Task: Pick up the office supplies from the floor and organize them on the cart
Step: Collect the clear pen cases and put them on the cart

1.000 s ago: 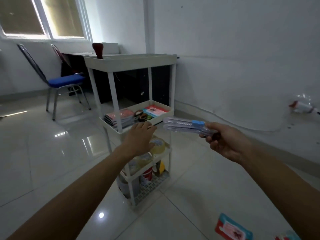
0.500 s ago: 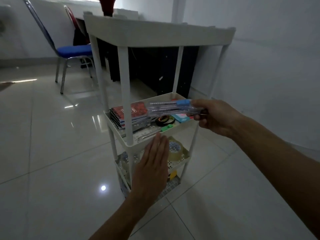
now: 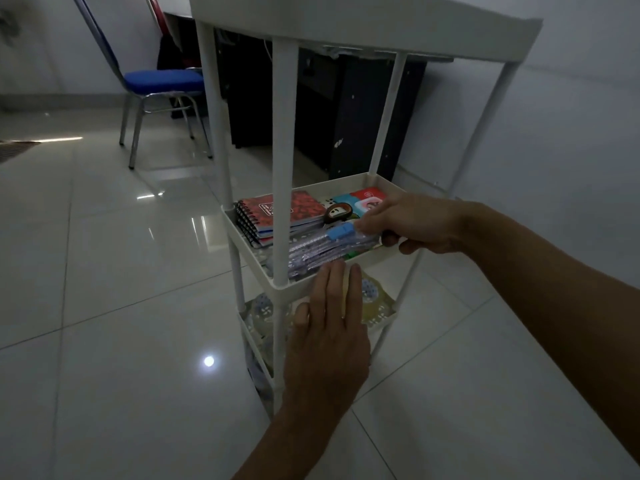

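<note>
A white tiered cart (image 3: pixel 284 168) stands in front of me. My right hand (image 3: pixel 412 225) grips a clear pack of pens with a blue tab (image 3: pixel 322 249), holding it low over the middle shelf's front part. My left hand (image 3: pixel 329 327) is flat with straight fingers, its fingertips against the front rim of that shelf. On the shelf lie a stack of spiral notebooks with a red cover (image 3: pixel 277 211), a roll of tape (image 3: pixel 337 213) and colourful cards (image 3: pixel 363 200). Tape rolls (image 3: pixel 375 299) show on the shelf below.
A blue-seated metal chair (image 3: pixel 161 81) stands at the back left, a dark desk (image 3: pixel 311 109) behind the cart. The white wall runs along the right. Glossy floor tiles (image 3: pixel 121 306) surround the cart.
I have come closer to the cart. My right hand has lowered the pen pack from above the middle shelf down into it. My left hand has risen to the shelf's front rim.
</note>
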A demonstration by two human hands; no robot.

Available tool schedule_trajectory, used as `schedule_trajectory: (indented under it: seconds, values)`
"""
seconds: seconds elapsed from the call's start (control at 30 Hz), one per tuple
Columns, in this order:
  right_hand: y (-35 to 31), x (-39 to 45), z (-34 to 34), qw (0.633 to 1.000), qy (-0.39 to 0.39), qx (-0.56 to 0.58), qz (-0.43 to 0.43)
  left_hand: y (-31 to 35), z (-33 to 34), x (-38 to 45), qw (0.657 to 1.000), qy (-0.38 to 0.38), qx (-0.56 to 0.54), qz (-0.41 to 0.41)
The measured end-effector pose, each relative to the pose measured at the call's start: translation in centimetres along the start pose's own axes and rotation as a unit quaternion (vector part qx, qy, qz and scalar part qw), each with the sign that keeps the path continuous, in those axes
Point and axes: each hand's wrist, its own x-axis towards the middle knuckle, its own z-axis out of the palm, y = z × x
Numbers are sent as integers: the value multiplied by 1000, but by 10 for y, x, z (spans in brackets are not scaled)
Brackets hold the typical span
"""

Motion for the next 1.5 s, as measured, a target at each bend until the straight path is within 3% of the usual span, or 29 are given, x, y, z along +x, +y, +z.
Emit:
schedule_trajectory:
  seconds: [0.23, 0.47, 0.63, 0.8, 0.9, 0.97, 1.1, 1.27, 1.43, 1.5]
  values:
    - [-7, 2, -6, 995, -39, -85, 19, -6, 8, -2, 1000, 0, -10, 14]
    - [-10, 6, -1, 987, -27, -158, 28, -5, 19, -2, 1000, 4, 16, 6]
    - [2, -2, -2, 994, 31, -107, 0, -3, 22, -3, 1000, -8, 2, -13]
    - [20, -40, -8, 976, 181, -107, -47, 0, 13, -1, 997, -57, -40, -23]
    - [31, -77, -3, 969, 221, -107, -27, 2, 9, 2, 994, -92, -53, -39]
    - [37, -137, 9, 961, 252, -109, -14, 5, -25, -2, 992, -104, -74, -18]
    - [53, -186, 23, 949, 281, -144, 2, -4, -24, 6, 982, -170, -81, 1]
    - [94, -246, 54, 932, 345, -106, 5, -11, -31, 6, 969, -238, -55, 36]
    - [172, -280, 81, 932, 359, -28, 31, 16, -38, 6, 972, -224, -74, -10]
    - [214, -291, 94, 930, 364, -8, 51, 40, -36, 0, 978, -177, -105, -38]
